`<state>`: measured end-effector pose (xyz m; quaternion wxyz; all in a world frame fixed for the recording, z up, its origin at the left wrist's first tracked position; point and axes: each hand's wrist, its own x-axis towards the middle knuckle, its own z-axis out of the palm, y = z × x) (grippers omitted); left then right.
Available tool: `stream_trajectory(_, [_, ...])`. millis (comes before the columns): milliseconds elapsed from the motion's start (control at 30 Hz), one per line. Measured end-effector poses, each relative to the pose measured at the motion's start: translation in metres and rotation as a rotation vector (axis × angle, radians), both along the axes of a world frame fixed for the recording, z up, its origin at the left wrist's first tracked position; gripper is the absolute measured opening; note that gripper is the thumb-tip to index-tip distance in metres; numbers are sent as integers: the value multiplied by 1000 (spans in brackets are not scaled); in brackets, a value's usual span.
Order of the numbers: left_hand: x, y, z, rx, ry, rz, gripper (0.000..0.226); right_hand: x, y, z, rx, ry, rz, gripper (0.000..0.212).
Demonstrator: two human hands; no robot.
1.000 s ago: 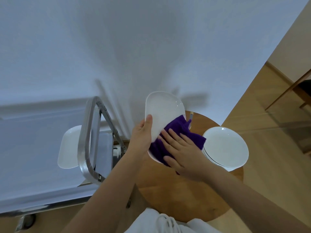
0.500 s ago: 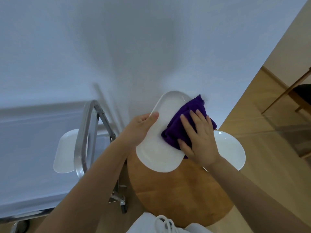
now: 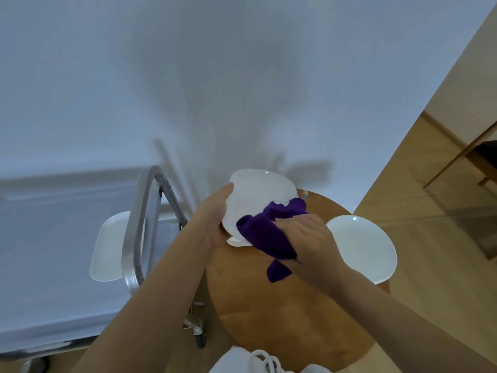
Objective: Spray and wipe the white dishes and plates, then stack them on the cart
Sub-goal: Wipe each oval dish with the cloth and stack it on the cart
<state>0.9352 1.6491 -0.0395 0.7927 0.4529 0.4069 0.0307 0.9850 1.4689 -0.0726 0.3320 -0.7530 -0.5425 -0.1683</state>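
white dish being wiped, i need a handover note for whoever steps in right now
Left hand grips the rim of the oblong white dish, held tilted above the round wooden table.
Right hand presses the purple microfibre cloth against the dish's lower part.
Another white dish edge peeks out just beneath it on the table.
A round white plate sits at the table's right edge; whether it is wiped I cannot tell.
One oblong white dish already lies on the steel cart.
Left: finish wiping, stack this dish on the cart, then do the rest.
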Motion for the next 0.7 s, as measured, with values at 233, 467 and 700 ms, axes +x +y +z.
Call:
stream_trajectory(233, [-16, 4, -43, 284, 80, -50, 59, 37, 0, 29, 592, 1217, -190, 18])
stream_trajectory(467, [-26, 0, -71, -281, -349, 4, 58, 41, 3, 12, 738, 1734, -238, 24])
stream_trajectory(700, [-26, -3, -51, -256, -398, -17, 36, 54, 13, -6, 460, 1339, -639, 39])
